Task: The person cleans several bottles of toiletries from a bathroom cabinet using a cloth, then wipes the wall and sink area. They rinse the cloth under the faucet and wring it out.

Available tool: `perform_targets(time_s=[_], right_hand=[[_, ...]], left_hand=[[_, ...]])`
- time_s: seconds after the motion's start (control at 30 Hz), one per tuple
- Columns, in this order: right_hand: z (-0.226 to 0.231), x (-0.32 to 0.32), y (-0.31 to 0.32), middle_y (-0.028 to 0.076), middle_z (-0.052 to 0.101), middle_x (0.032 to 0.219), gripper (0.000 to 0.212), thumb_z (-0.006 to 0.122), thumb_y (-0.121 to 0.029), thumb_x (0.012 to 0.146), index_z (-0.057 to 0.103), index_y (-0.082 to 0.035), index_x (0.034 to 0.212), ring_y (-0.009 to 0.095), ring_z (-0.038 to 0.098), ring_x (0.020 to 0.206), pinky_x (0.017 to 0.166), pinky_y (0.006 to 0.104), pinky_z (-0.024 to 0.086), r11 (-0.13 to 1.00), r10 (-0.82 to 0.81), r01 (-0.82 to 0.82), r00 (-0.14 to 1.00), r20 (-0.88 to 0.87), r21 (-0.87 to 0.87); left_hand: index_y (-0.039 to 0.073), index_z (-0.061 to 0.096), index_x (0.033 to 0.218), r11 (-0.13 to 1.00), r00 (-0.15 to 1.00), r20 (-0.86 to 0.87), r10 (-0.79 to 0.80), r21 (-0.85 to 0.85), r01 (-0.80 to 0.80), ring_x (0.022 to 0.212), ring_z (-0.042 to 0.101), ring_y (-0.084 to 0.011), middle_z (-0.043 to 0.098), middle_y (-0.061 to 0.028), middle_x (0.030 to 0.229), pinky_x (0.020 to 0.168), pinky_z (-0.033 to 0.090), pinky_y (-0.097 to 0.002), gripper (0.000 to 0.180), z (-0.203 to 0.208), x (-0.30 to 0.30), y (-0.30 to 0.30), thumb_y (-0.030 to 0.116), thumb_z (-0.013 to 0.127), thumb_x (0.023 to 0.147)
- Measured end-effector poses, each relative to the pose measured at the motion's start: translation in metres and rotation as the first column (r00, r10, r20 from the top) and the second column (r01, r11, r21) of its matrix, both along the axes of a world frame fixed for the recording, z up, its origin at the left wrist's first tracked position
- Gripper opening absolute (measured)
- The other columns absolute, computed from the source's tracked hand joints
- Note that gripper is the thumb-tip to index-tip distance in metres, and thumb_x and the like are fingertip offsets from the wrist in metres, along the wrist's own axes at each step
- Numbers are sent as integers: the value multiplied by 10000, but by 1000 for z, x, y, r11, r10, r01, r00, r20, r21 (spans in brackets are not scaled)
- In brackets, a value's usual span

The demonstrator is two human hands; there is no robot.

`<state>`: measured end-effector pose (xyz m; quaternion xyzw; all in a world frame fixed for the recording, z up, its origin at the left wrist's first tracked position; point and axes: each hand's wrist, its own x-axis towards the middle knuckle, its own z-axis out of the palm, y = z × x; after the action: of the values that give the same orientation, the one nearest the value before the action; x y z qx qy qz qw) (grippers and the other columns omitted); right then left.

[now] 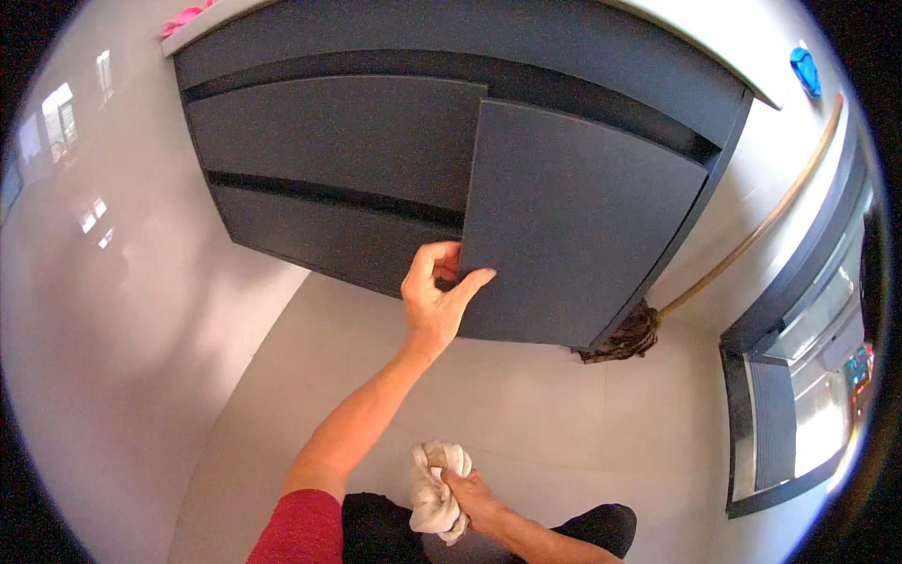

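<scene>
My left hand (438, 291) grips a dark grey cabinet door (578, 221) low on its left edge. The thumb lies on the door's front, while the other fingers curl behind the edge and are partly hidden. The door stands slightly proud of the drawer fronts beside it, so it looks a little ajar. Close to my knees, my right hand (476, 498) is closed around a bunched off-white cloth (438, 493). Left of the door are an upper drawer front (338, 136) and a lower drawer front (319, 235).
A mop (620, 336) with a long wooden handle leans by the cabinet's right side. A dark-framed glass door (780, 404) is at the far right. Pale countertop (714, 42) tops the cabinet. A blue item (804, 71) and a pink item (185, 19) lie at the upper edges.
</scene>
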<state>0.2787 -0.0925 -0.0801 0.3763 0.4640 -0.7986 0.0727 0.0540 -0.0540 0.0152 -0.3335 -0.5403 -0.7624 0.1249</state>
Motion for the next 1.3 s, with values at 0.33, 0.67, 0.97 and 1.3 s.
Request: perform_targets(time_s=[0.33, 0.67, 0.97, 1.3], right_hand=[[14, 4, -14, 83, 625, 866, 322, 539, -267, 853, 568, 6, 1021, 175, 593, 724, 640, 330, 491, 993, 110, -112, 992, 68, 30], [1, -20, -3, 113, 622, 873, 332, 489, -239, 868, 549, 25, 1060, 235, 612, 778, 664, 347, 513, 999, 1, -2, 1000, 6, 35], [39, -109, 44, 183, 504, 1036, 443, 577, -145, 791, 449, 0, 1189, 306, 491, 980, 820, 421, 414, 173, 297, 353, 871, -390, 920], [30, -290, 123, 153, 432, 1105, 412, 650, -149, 716, 573, -130, 1120, 363, 400, 1081, 841, 500, 329, -914, 299, 347, 926, -230, 210]], left_hand=[[81, 436, 697, 992, 990, -66, 123, 20, -122, 565, 384, -70, 420, 22, 651, 483, 365, -229, 369, 1, -22, 20, 120, 798, 632], [70, 551, 779, 945, 954, -247, 169, -234, -227, 619, 540, -109, 575, -27, 712, 515, 421, -246, 216, 10, -21, 8, 160, 732, 705], [70, 561, 858, 807, 814, -429, 391, -265, -527, 902, 514, -249, 553, -85, 903, 807, 394, -351, 217, -56, -87, -155, 76, 699, 690], [69, 444, 1188, -88, 117, -783, 611, -214, -973, 1269, 268, -320, 357, -151, 1312, 1009, 229, -477, 615, -68, -167, -379, 109, 733, 647]])
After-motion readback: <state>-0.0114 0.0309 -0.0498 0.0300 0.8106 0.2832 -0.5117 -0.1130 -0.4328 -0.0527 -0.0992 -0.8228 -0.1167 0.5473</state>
